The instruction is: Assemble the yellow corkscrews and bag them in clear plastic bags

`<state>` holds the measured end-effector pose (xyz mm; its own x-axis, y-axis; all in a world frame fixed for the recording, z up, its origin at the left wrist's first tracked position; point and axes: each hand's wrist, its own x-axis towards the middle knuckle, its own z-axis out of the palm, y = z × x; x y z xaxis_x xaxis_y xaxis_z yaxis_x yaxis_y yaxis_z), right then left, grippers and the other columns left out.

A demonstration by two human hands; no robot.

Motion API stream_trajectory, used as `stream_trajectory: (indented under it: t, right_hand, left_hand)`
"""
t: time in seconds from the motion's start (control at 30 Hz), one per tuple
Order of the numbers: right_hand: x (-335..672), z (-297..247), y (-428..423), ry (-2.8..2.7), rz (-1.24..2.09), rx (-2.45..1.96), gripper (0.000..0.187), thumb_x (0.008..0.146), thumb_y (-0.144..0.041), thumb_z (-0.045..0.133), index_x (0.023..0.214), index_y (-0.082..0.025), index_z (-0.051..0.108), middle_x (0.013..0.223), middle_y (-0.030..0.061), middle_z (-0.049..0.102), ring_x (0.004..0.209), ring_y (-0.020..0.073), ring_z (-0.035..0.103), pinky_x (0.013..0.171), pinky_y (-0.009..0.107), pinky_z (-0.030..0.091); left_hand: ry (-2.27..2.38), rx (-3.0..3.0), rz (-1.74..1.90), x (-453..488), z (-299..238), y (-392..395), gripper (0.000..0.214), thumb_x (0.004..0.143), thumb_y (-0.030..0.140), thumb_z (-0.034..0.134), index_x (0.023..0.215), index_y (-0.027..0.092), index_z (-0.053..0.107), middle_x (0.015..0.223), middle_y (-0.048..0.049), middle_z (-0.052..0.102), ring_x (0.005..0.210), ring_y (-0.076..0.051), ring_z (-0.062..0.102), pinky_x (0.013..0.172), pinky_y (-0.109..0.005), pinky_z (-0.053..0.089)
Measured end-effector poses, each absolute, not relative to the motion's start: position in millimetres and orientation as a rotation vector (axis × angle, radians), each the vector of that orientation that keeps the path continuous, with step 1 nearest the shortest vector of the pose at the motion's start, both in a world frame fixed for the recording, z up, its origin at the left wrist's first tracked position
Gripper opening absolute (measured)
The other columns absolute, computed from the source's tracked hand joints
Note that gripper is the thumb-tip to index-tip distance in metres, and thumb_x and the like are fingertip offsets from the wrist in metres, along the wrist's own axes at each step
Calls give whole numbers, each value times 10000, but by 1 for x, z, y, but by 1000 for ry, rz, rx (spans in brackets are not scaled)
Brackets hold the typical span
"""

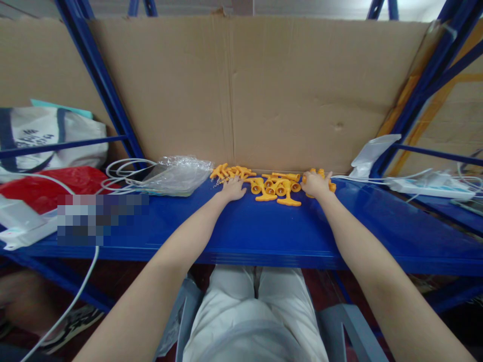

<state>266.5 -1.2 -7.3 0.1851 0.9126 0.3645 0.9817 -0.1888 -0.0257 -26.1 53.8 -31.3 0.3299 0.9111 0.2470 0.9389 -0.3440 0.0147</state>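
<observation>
Yellow plastic pieces lie at the back of the blue shelf, against the cardboard. My left hand (233, 189) rests palm down with fingers spread, at the front of a pile of yellow T-shaped handles (222, 171); thin, curly metal-looking bits show beside it. Between my hands lie several yellow hollow pieces (280, 189) with round open ends towards me, and two T-shaped ends (289, 202) point forward. My right hand (316, 184) curves over a cluster of yellow pieces (332, 186), whose ends poke out around the fingers. Its fingertips are partly hidden.
A clear plastic bag (177, 173) and coiled white cables (126, 173) lie to the left, near a red bag (56, 186). Power strips stand at left and right (426, 187). Blue posts and a cardboard wall (287, 90) bound the shelf. Another person's leg shows lower left.
</observation>
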Motion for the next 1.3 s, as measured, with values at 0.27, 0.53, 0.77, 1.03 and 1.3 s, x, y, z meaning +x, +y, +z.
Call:
stream_trajectory:
  t: [0.27,0.53,0.77,1.03,1.3]
  right_hand:
    - [266,-7,-1,-1821,-383,-2198,419,894,-227,452,1249,-123,647,1294,200,642,1261,368,535,1115,741,183]
    - [264,-6,-4,-1826,-394,-2216,435,898,-219,440,1268,-102,638,1334,220,618,1291,363,521,1129,729,170]
    - [264,-7,-4,-1799,-437,-2194,411,891,-208,433,1227,-113,649,1299,203,638,1275,348,530,1135,714,169]
    - [254,-2,-9,-1849,-438,-2122,382,909,-188,419,1201,-114,654,1265,194,647,1260,347,536,1143,715,135]
    - [231,3,-19,-2060,-365,-1931,391,927,-206,473,1285,-182,629,1400,158,599,1332,347,504,1176,717,61]
  left_hand:
    - [-1730,-2455,-392,-26,-32,50,561,944,417,493,1466,212,485,1508,-179,494,1401,-386,442,1133,-570,349]
    - [-1513,-2504,-595,-17,-23,38,441,922,249,511,1342,209,638,1396,-136,598,1315,-323,534,1120,-484,411]
    - [-1213,-2800,-545,-13,-24,35,472,820,134,546,1252,230,708,1234,-58,728,1130,-242,670,1012,-336,505]
    - [-1157,-2794,-574,-12,-23,33,339,902,259,568,1212,213,698,1263,-69,713,1169,-244,656,1004,-342,507]
    - [-1322,-2584,-749,-8,-12,26,301,931,168,464,1053,206,736,1109,-69,758,1076,-241,682,953,-357,523]
